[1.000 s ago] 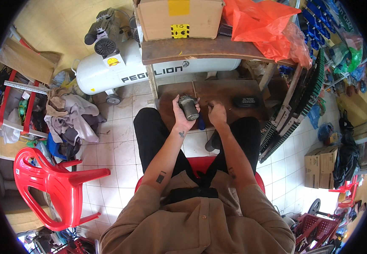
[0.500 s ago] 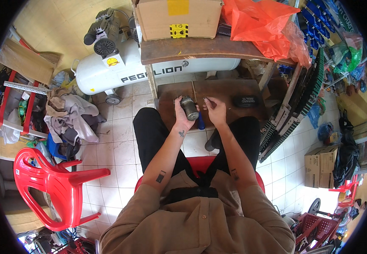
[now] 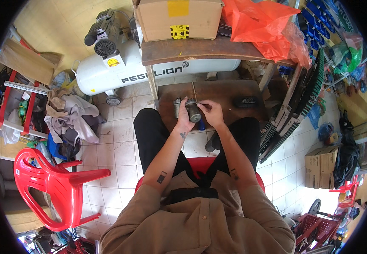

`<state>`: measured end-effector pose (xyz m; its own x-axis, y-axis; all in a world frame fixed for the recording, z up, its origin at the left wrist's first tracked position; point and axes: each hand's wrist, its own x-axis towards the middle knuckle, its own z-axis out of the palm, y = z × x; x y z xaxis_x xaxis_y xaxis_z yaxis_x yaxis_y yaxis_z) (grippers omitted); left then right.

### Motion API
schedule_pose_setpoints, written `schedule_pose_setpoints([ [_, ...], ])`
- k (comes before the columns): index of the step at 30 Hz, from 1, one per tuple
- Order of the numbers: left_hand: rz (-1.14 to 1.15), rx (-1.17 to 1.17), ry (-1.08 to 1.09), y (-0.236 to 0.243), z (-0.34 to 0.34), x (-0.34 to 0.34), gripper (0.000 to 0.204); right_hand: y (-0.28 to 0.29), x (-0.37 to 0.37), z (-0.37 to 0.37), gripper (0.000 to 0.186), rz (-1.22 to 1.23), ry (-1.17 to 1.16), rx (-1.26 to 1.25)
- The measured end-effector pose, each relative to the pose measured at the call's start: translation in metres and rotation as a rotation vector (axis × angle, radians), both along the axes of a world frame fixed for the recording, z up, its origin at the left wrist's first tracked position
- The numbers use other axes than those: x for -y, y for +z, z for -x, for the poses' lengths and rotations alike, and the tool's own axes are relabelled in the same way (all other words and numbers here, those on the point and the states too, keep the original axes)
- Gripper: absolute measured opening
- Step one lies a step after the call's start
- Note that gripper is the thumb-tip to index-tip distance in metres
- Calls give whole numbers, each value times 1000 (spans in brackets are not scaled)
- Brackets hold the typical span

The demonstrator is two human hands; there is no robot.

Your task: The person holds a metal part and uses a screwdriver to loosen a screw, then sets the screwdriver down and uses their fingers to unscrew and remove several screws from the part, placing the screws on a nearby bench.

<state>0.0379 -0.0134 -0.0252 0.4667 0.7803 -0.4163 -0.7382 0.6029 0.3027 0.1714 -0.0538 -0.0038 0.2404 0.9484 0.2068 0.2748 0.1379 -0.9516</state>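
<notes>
My left hand [image 3: 185, 120] is closed round a grimy metal cylinder [image 3: 195, 112], which looks like a small electric motor. It is held tilted above a low dark wooden board [image 3: 230, 113], between my knees. My right hand [image 3: 213, 113] is at the right side of the cylinder's upper end, thumb and fingertips pinched against it. Whatever they grip, if anything, is too small to make out. Left of my left hand lies a small grey metal part [image 3: 177, 105], partly hidden by the hand. A blue handle [image 3: 202, 125] shows below the cylinder.
On the board's right lies a black oval case [image 3: 245, 101]. Above stands a wooden shelf [image 3: 208, 50] with a cardboard box [image 3: 181, 19] and red plastic bag [image 3: 261, 25]. A white air compressor [image 3: 107, 70] is behind. A red chair [image 3: 50, 186] stands left, and dark toothed strips [image 3: 291, 106] lean right.
My right hand has moved left and slightly down, from apart to touching the cylinder. My left hand and the cylinder have shifted a little right, and the grey part now shows beside them.
</notes>
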Motion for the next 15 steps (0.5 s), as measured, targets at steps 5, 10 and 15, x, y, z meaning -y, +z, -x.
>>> schedule_pose_setpoints([
  [5,-16,2,-10,0,-1,1,31,10,4,3,17,30,-34,60],
  [10,-27,-10,-17,5,-2,3,31,6,2,3,19,-10,-71,110],
  [15,-34,-45,-42,7,-2,4,32,0,1,5,22,-39,-94,63],
])
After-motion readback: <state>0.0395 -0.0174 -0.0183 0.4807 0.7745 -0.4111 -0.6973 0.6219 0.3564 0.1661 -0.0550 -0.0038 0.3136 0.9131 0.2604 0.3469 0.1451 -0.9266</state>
